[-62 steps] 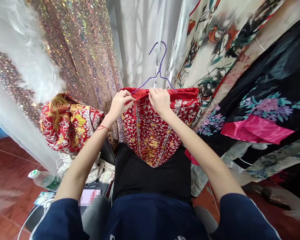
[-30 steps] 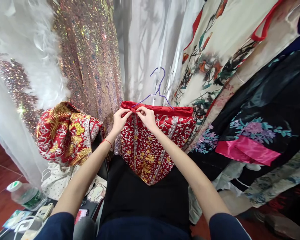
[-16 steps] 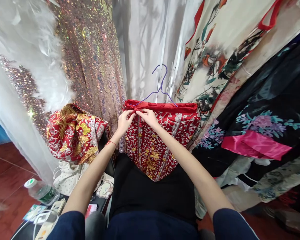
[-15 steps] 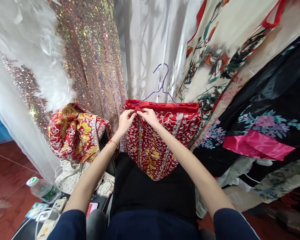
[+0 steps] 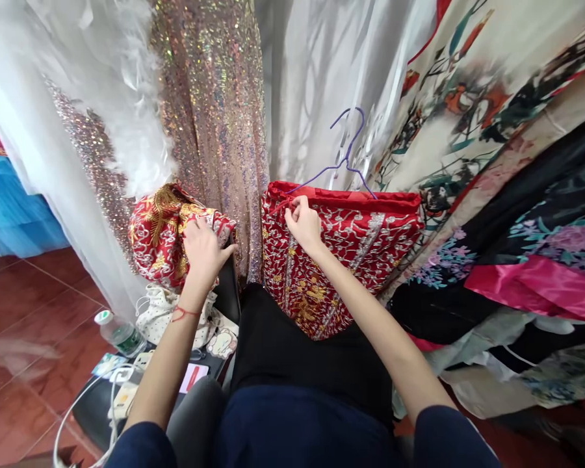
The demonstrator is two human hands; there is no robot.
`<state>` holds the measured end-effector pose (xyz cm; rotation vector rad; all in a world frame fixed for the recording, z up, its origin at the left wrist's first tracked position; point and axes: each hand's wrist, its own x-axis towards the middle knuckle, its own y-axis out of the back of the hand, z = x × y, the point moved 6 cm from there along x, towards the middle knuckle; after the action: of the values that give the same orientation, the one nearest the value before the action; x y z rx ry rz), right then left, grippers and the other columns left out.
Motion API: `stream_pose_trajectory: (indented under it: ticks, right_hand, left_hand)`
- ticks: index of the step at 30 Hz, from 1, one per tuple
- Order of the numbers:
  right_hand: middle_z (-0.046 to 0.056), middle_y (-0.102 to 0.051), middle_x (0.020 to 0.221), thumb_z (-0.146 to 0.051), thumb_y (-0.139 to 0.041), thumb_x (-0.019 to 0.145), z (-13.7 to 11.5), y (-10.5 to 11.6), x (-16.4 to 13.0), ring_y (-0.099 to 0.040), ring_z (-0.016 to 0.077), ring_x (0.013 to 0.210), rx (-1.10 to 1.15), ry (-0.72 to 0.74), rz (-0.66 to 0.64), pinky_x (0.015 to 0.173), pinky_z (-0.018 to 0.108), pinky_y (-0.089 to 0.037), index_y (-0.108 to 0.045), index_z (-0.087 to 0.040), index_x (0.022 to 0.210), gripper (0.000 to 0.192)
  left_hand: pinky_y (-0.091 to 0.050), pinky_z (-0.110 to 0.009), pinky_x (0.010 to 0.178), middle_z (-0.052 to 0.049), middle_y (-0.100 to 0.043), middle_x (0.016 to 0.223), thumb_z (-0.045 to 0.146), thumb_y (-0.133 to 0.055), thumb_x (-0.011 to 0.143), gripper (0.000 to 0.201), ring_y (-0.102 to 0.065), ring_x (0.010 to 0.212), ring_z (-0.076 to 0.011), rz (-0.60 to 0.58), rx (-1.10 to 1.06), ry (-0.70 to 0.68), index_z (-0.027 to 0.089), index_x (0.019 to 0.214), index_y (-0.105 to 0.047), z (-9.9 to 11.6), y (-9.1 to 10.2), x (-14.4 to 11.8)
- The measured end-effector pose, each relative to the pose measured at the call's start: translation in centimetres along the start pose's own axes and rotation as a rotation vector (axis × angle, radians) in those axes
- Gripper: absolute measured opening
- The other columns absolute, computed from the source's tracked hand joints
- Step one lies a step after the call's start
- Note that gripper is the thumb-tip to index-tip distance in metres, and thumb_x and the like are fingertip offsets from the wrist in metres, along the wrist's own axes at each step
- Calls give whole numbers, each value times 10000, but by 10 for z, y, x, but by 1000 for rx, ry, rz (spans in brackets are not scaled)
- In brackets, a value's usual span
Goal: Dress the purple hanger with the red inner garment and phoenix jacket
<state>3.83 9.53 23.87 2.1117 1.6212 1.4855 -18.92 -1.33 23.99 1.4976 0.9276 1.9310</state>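
A red embroidered garment (image 5: 341, 260) with silver vines and gold flowers hangs over my lap, its plain red satin band (image 5: 390, 200) along the top. Inside that band sits a purple wire hanger (image 5: 346, 160). My right hand (image 5: 304, 224) is closed in a pinch at the band's left end, on a red fabric tie (image 5: 281, 206). My left hand (image 5: 203, 252) is open, fingers spread, over a bunched red and gold embroidered piece (image 5: 156, 240) to the left. Whether its fingertips press on that cloth I cannot tell.
Sequined fabric (image 5: 214, 123), white feathers (image 5: 136, 136) and a floral dress (image 5: 468, 130) hang ahead. Dark garments (image 5: 526, 247) hang at right. On a black seat at left are a water bottle (image 5: 121, 333), a dotted drawstring pouch (image 5: 151, 315), a phone (image 5: 194, 377) and white cables (image 5: 85, 390).
My left hand has let go of the red tie and moved left to the bunched embroidered piece, opening. My right hand stays at the band. The view has turned a little left.
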Motion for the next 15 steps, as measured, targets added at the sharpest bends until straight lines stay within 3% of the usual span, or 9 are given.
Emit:
stream_pose_trajectory:
  ticks: [3,6,8,12,15]
  right_hand:
    - [67,-703,927,-284,-461,934,-29,-6,-1,-626,207,780,-47,110,-76,686,317,-429,-536,-165,1171,276]
    - [114,-663,1133,-274,-458,946,-57,-10,-5,-625,213,866,-79,252,-182,725,324,-456,-544,-159,1191,284]
    - [130,-602,1239,-309,-510,939,-78,-14,-12,-617,219,938,-65,371,-259,775,332,-478,-523,-157,1266,361]
    - [136,-492,1393,-353,-666,866,-123,-21,-28,-491,277,1257,31,613,-283,1005,403,-424,-408,-203,1450,656]
    - [134,-535,1405,-274,-609,891,-143,-26,-31,-454,305,1308,29,624,-311,1025,445,-371,-522,-202,1355,477]
  left_hand:
    - [-518,-542,879,-322,-532,1268,407,-724,757,768,-546,1181,-453,-116,118,165,10,1326,-394,-36,-8,-17]
    - [-537,-489,814,-273,-637,1147,288,-618,810,510,-654,1038,-408,-260,111,132,70,1250,-479,-46,-11,-10]
    - [-528,-460,777,-239,-681,1077,237,-556,830,348,-687,968,-393,-266,107,58,116,1156,-549,-42,1,0]
    - [-485,-387,713,-150,-723,981,227,-543,831,176,-695,889,-337,-102,58,-131,201,990,-613,-11,47,11]
    - [-464,-368,721,-97,-730,914,243,-588,815,143,-680,851,-302,-33,-13,-226,229,949,-634,11,73,8]
